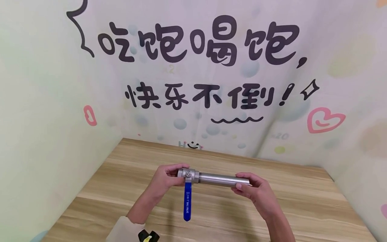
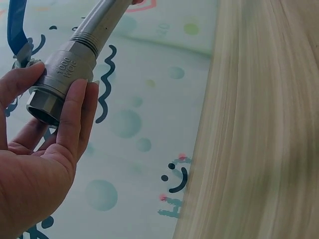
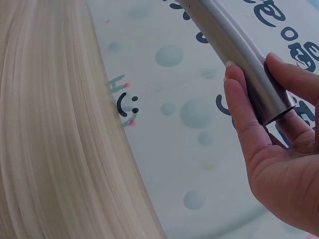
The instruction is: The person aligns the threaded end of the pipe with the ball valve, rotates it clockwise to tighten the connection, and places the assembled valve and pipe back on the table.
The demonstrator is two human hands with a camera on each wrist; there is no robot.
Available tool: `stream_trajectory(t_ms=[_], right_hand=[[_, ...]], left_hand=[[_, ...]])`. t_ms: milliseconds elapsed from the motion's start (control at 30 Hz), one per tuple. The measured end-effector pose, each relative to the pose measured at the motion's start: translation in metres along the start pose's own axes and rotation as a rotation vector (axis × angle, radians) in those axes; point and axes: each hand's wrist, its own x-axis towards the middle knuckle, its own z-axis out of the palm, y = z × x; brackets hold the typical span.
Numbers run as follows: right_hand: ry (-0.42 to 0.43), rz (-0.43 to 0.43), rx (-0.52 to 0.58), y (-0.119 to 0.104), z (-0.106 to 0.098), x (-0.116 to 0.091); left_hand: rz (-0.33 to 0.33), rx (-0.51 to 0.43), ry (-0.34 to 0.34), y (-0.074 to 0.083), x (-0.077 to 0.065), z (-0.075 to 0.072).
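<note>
A metal ball valve (image 1: 188, 174) with a blue lever handle (image 1: 187, 201) is held above the wooden table, its handle pointing toward me. My left hand (image 1: 164, 178) grips the valve body at its left end, thumb on one side and fingers on the other. In the left wrist view, the open hex end of the valve (image 2: 46, 105) faces the palm. A straight steel pipe (image 1: 222, 179) extends from the valve's right side, with threads showing where they meet. At the pipe's far end, my right hand (image 1: 257, 190) pinches it between thumb and fingers; its open end shows in the right wrist view.
The wood-grain table (image 1: 121, 181) spreads below both hands. Behind it stands a pale printed backdrop (image 1: 169, 131) with large black characters, and similar panels rise at left and right. A black and yellow item (image 1: 148, 236) sits at the left sleeve.
</note>
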Motion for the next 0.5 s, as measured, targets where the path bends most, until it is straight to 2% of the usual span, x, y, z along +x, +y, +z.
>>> stream_trajectory(t_ms=[200,500], right_hand=[[0.023,0.021,-0.007,-0.0008,0.0023,-0.0010],[0.000,0.010,0.006,-0.0016,0.0018,-0.0017]], left_hand=[[-0.013,0.000,0.004,0.0012,-0.0011,0.0006],[-0.016,-0.004,0.009,-0.0001,-0.0008,0.0010]])
